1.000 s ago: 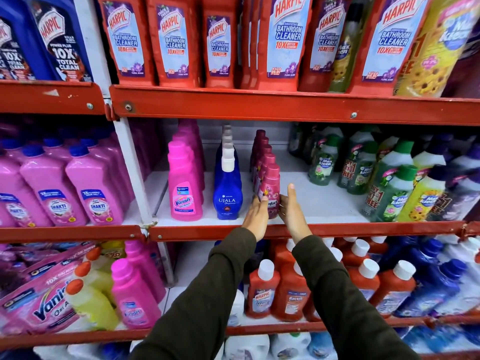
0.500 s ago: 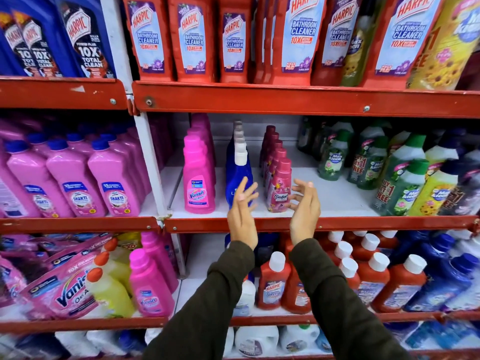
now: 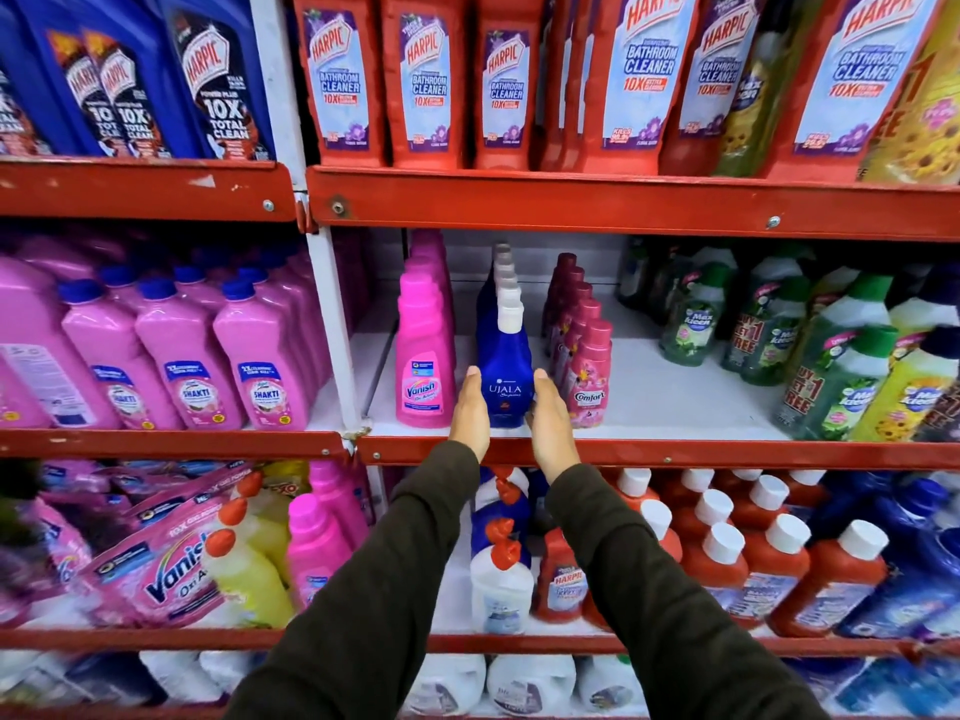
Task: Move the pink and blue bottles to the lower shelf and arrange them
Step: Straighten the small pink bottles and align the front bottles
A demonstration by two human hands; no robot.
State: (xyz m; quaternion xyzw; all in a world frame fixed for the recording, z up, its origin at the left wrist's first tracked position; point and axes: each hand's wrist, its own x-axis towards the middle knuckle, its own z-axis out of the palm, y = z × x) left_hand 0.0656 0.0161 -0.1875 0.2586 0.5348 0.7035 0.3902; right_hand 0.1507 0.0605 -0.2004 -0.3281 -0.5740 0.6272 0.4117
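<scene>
Mostly arranging now, by the look of it. Head view only.

Progress: pink Vanish bottle row (image 3: 423, 374) and blue Ujala bottle row (image 3: 505, 371) stand in neat files on the middle shelf (image 3: 649, 452), front to back. Judged: moving seems largely done, straightening underway. Can't tell if more bottles are due.

Left: more pink bottles (image 3: 317, 537) sit a shelf below; whether they count, unclear.

L hand (image 3: 470, 410): flat, fingers straight, palm against front blue bottle's left side. Not clenched.

R hand (image 3: 550, 420): same, flat on bottle's right side. Pair brackets it, no wrap-around grip.

Bottle vs hands: upright at shelf's front edge, between both palms, touching. Comfort bottles (image 3: 587, 379) just beside R hand.
</scene>
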